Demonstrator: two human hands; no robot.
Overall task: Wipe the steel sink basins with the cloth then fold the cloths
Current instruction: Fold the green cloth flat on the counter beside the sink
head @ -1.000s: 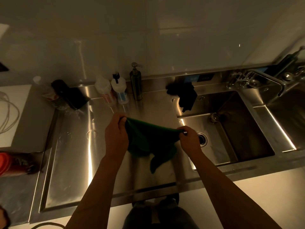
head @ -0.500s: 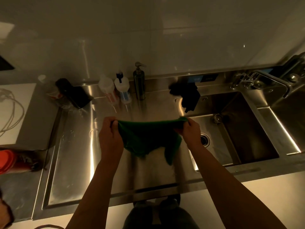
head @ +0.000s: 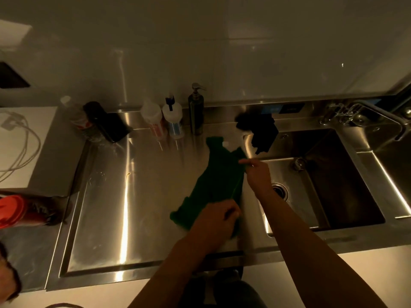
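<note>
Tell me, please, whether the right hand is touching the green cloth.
Touching. The head view shows the right hand pinching an edge of the green cloth, while the left hand grips its near end.

Reads to me as a kitchen wash-up station. A long stainless steel counter (head: 106,218) with a recessed drainboard runs straight into a deep steel sink basin (head: 333,185) with a round drain (head: 280,190). A second basin (head: 395,156) starts at the right edge. A faucet (head: 378,112) is mounted on the back ledge.

Along that ledge stand a metal pump dispenser (head: 196,110) and two squeeze bottles (head: 173,118). Glossy pale wall (head: 200,52) behind. A dark cloth (head: 262,132) hangs over the basin rim, and a green cloth (head: 218,185) is on the drainboard.

Light is dim — whether this is a home or a commercial kitchen, I can't say for sure.
</note>
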